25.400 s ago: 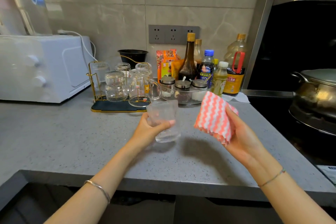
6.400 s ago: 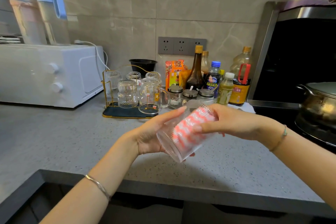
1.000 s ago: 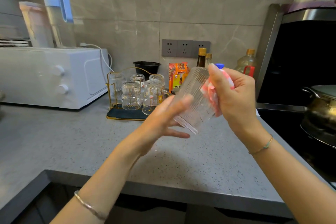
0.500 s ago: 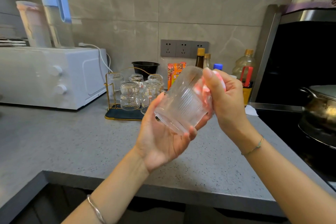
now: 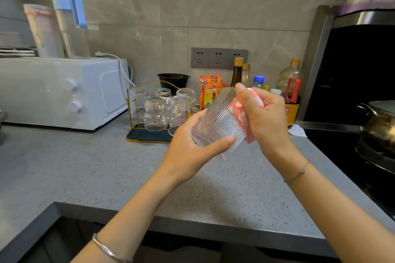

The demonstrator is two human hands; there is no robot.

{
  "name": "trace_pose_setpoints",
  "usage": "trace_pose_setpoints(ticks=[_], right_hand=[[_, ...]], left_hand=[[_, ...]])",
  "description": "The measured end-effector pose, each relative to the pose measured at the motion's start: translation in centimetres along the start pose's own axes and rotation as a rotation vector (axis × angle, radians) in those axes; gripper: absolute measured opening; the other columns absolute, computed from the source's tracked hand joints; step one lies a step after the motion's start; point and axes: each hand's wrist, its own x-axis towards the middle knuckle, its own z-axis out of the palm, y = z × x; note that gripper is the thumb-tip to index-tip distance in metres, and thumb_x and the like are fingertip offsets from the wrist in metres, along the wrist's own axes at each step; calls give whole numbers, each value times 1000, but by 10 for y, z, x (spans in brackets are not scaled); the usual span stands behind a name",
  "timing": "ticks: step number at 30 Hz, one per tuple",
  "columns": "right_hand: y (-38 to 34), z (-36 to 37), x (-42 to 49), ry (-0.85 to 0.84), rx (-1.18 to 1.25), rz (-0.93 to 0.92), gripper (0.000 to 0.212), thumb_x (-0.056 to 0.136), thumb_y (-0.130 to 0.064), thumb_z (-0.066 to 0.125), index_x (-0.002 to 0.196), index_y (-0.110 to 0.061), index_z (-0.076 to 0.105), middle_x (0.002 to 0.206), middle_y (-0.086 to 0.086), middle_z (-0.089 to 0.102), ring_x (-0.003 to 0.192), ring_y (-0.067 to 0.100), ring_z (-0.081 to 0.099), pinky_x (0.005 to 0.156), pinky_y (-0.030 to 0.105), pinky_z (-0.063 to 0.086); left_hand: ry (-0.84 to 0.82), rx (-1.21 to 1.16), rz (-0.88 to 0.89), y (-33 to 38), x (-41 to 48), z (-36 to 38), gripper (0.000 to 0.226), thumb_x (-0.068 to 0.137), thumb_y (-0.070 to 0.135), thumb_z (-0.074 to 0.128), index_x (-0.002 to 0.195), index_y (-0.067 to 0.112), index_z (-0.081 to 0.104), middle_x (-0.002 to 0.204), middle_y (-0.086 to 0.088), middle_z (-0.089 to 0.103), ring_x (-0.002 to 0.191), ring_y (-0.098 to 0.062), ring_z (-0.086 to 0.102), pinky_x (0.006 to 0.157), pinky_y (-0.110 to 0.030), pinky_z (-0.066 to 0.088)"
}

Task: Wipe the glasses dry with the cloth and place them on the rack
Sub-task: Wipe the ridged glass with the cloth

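Pink-and-white cloth (image 5: 243,117) is clutched in the right hand (image 5: 265,117) and pressed against the ribbed glass (image 5: 215,121), which is gripped, tilted, by the left hand (image 5: 190,151) above the grey counter (image 5: 106,166). Upturned glasses (image 5: 155,113) are held on the gold rack (image 5: 147,137) behind.

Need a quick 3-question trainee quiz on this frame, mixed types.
1. True or false: the ribbed glass stands on the rack.
2. Which hand holds the pink-and-white cloth? A) left hand B) right hand
3. How many wall sockets are in view?

Key: 1 false, it is held over the counter; 2 B; 3 three.
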Motion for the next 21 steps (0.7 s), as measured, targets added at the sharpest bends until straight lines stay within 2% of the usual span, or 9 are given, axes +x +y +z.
trace_pose_setpoints(ticks=[2,5,8,9,11,14,16,19,21], right_hand=[[0,2,-2,0,-7,3,48,95,-27,55,63,9,54,44,10,46,41,19,44,42,25,38],[2,4,-5,-33,82,3,48,95,-30,52,59,1,49,40,2,41,31,14,37,33,21,31],[6,8,-9,-66,135,-34,46,89,-37,50,60,-1,50,48,2,45,42,8,43,43,21,37],[8,10,-10,-77,166,-27,44,88,-39,50,60,-5,51,50,-2,47,45,6,45,47,19,40],[12,14,-13,-80,235,18,42,83,-45,49,61,-10,52,51,-9,51,49,4,48,50,17,42],[25,18,-15,4,297,172,48,79,-57,47,63,-14,60,58,-2,58,58,12,58,56,24,49],[35,20,-12,80,367,357,45,85,-56,45,66,-20,63,66,1,64,71,16,64,69,31,53],[49,20,-5,154,385,560,39,93,-53,43,86,-22,66,87,1,72,95,18,67,89,37,52],[60,21,-6,158,344,630,38,93,-53,44,93,-23,67,87,0,72,92,18,67,90,36,51]], left_hand=[[-47,-190,-86,0,0,-2,61,59,47,75,116,27,64,105,3,73,93,-15,70,65,-27,58],[-126,-611,-334,-6,0,-3,67,55,44,81,113,16,66,99,-10,74,81,-29,71,56,-29,59],[-341,-1134,-558,-17,-3,-3,70,65,53,80,119,9,69,117,-17,64,100,-29,59,60,-26,61],[-433,-1272,-580,-22,-3,-4,70,73,54,74,125,7,64,124,-19,59,101,-28,58,63,-25,60],[-536,-1469,-603,-32,-4,-6,73,81,52,66,134,4,52,127,-23,52,84,-29,66,65,-27,60],[-504,-1484,-593,-42,-6,-11,74,77,44,76,132,-1,53,124,-28,53,73,-31,69,64,-31,61],[-423,-1405,-601,-45,-9,-18,75,69,39,84,127,-3,59,121,-30,56,70,-31,69,61,-31,61],[-245,-1203,-637,-46,-11,-32,86,60,37,89,132,6,54,124,-31,57,69,-29,68,60,-31,60],[-169,-1019,-633,-47,-12,-42,94,55,39,90,135,11,49,127,-29,58,72,-28,67,59,-30,61]])
